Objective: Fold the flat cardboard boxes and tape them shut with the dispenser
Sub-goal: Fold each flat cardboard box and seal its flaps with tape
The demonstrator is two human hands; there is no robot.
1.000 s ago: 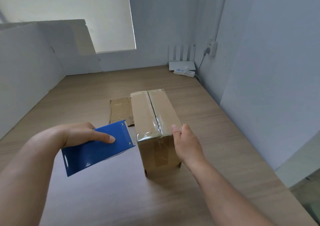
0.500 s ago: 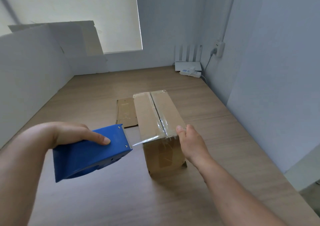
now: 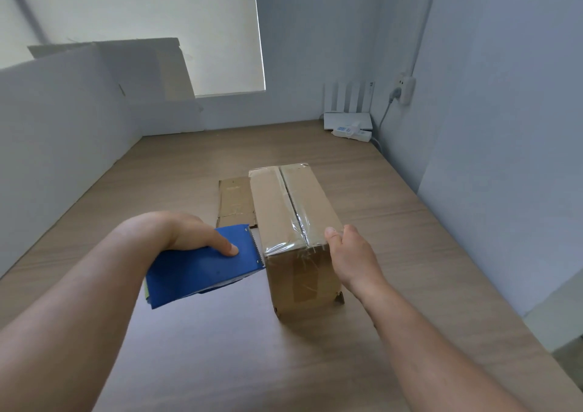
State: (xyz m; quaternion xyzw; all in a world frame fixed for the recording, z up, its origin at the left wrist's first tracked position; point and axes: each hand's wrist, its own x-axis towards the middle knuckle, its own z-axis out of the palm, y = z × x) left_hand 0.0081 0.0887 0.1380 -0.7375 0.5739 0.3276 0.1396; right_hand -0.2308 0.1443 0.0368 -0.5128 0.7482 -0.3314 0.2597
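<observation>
Gripping the blue dispenser (image 3: 202,272), left fingers (image 3: 220,245) curled; right fingers (image 3: 332,235) clasping the box (image 3: 284,216).

The worktop (image 3: 189,348) is a long surface of pale wood grain, closed in by walls on the right and at the far end. A taped cardboard box (image 3: 293,209) stands on it near the middle, its long side running away from the viewer. A flat piece of cardboard (image 3: 235,201) lies just beside the box's left side, partly hidden by it. In the far right corner sit a white router (image 3: 347,118) and a white power strip (image 3: 351,133), well apart from the box. White panels (image 3: 63,127) stand along the left edge.
</observation>
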